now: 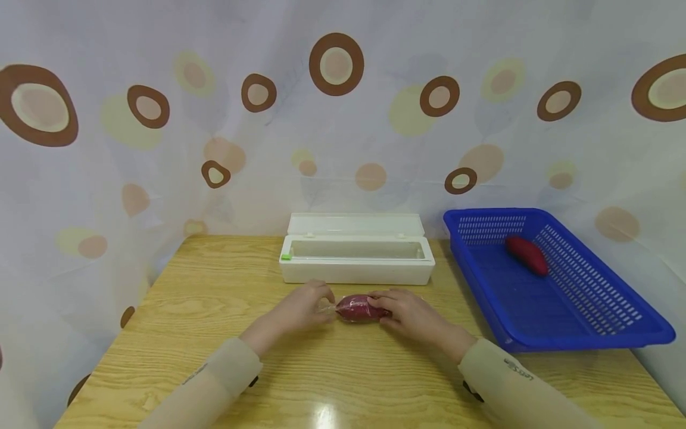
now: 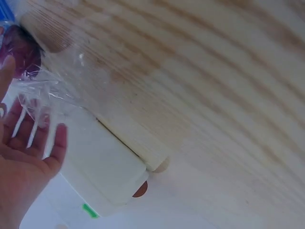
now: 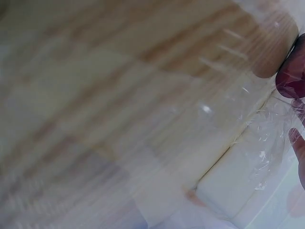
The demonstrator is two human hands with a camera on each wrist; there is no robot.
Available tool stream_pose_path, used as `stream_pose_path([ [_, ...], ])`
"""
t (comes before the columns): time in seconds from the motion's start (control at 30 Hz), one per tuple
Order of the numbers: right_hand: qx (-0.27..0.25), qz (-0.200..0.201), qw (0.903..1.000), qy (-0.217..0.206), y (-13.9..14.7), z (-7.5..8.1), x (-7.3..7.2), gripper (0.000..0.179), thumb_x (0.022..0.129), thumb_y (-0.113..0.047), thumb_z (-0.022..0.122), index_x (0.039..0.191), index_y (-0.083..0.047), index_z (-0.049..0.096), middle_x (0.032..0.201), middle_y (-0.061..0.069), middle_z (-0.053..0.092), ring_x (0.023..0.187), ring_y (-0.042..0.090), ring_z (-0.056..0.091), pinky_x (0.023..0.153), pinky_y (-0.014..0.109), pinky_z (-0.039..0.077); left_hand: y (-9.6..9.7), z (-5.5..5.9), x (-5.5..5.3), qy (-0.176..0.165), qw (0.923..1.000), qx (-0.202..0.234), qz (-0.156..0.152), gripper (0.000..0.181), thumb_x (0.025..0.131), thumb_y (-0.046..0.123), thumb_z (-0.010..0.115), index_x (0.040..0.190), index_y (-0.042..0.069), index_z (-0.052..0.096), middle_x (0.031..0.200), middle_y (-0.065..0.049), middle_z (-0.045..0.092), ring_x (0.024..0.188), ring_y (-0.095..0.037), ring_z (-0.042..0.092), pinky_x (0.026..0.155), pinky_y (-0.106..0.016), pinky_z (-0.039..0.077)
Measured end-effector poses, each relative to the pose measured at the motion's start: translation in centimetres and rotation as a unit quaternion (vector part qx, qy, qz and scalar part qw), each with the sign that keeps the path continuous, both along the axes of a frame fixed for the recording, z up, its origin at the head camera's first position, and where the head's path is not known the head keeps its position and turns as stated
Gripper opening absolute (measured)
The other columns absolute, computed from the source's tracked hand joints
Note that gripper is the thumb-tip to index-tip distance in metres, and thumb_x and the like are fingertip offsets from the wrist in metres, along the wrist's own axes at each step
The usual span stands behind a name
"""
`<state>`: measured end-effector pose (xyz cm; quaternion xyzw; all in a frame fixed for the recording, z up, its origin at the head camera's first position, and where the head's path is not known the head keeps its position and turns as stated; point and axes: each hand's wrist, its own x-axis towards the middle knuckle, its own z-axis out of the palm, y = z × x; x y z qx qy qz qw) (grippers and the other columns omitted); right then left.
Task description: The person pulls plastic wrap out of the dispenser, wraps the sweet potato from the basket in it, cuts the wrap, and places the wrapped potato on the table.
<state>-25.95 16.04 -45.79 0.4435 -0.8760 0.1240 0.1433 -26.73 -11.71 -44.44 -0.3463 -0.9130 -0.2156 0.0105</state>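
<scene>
A purplish-red sweet potato (image 1: 355,308) in clear plastic wrap lies crosswise on the table between both hands. At its left end, my left hand (image 1: 306,307) has thumb and fingers apart around the loose tail of wrap (image 1: 326,308). The left wrist view shows those fingers loosely bent behind the crinkled film (image 2: 57,93). My right hand (image 1: 407,313) holds the sweet potato's right end, fingers over the top and thumb on the near side. Loose wrap (image 3: 262,138) also spreads beside the right fingers in the right wrist view. The right end is partly hidden.
Just behind the hands stands a white cling-film dispenser (image 1: 356,273) with its lid (image 1: 356,224) raised. On the right, a blue plastic basket (image 1: 514,310) holds another red sweet potato (image 1: 527,255). A patterned curtain (image 1: 343,137) hangs behind the wooden table (image 1: 214,286).
</scene>
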Motion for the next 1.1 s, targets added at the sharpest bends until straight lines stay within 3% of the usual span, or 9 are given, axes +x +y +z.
stream_pose_path([
  [0.17,0.004,0.000,1.0000,-0.008,0.0,0.1,-0.1,0.043,0.081,-0.014,0.074,0.122,-0.007,0.063,0.125,0.009,0.061,0.110,0.026,0.061,0.092,0.040,0.049,-0.7,-0.2,-0.1,-0.032,0.9981,-0.036,0.038,0.056,0.070,0.030,0.083,0.114,0.004,0.060,0.111,-0.006,0.060,0.106,-0.022,0.056,0.096,-0.037,0.045],
  [0.33,0.007,0.007,0.9999,-0.009,0.0,0.1,-0.2,0.043,0.081,-0.012,0.074,0.122,-0.007,0.063,0.125,0.010,0.061,0.110,0.027,0.060,0.092,0.041,0.049,-1.8,-0.5,-0.4,-0.061,0.9956,-0.052,0.048,0.051,0.071,0.025,0.082,0.113,0.006,0.061,0.109,-0.005,0.062,0.101,-0.021,0.057,0.092,-0.038,0.047],
  [0.57,0.004,0.017,0.9998,-0.004,0.1,0.0,-0.2,0.042,0.081,-0.011,0.074,0.121,-0.007,0.063,0.125,0.011,0.061,0.110,0.027,0.060,0.093,0.040,0.049,-3.2,-0.4,-0.5,-0.079,0.9954,-0.016,0.051,0.044,0.076,0.005,0.073,0.118,0.008,0.058,0.107,-0.005,0.062,0.095,-0.018,0.058,0.084,-0.036,0.049],
  [0.73,0.004,0.024,0.9997,-0.001,0.2,-0.2,-0.4,0.042,0.081,-0.010,0.074,0.121,-0.007,0.063,0.125,0.012,0.061,0.110,0.028,0.061,0.092,0.040,0.049,-3.6,-0.3,-0.4,-0.058,0.9971,0.014,0.047,0.035,0.081,0.000,0.068,0.115,0.009,0.059,0.105,-0.002,0.063,0.092,-0.015,0.058,0.081,-0.033,0.050],
  [1.1,0.000,0.017,0.9997,-0.018,0.3,-0.1,-0.4,0.043,0.082,-0.010,0.073,0.123,-0.006,0.062,0.127,0.012,0.059,0.113,0.028,0.059,0.094,0.041,0.048,-2.9,0.6,-0.5,0.037,0.9971,0.066,0.001,0.011,0.083,0.003,0.069,0.092,0.009,0.066,0.090,0.001,0.064,0.084,-0.013,0.060,0.076,-0.030,0.053],
])
